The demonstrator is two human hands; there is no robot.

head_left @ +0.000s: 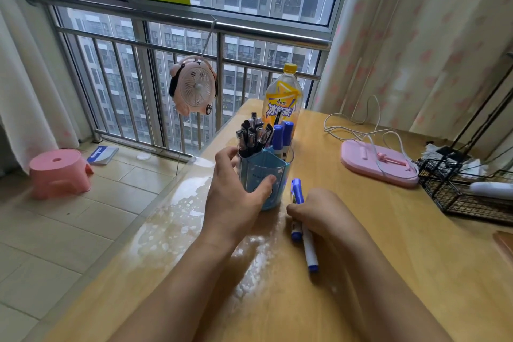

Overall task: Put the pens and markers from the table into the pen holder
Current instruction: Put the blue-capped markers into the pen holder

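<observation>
A light blue pen holder (263, 166) stands on the wooden table (374, 230). Several black pens (251, 136) and two blue-capped markers (281, 134) stick up out of it. My left hand (236, 194) wraps around the holder's left side, thumb on its front. My right hand (322, 211) lies just right of the holder, fingers closed over blue-capped markers. One marker (296, 190) pokes out above the hand beside the holder's base. Another white marker (309, 251) extends below the hand, with a third blue cap (296, 233) beside it.
A yellow drink bottle (284, 97) stands right behind the holder. A pink stand (372, 161) with white cables lies to the right, and a black wire basket (466, 194) sits at the right edge. The table's left edge drops to a tiled floor with a pink stool (58, 172).
</observation>
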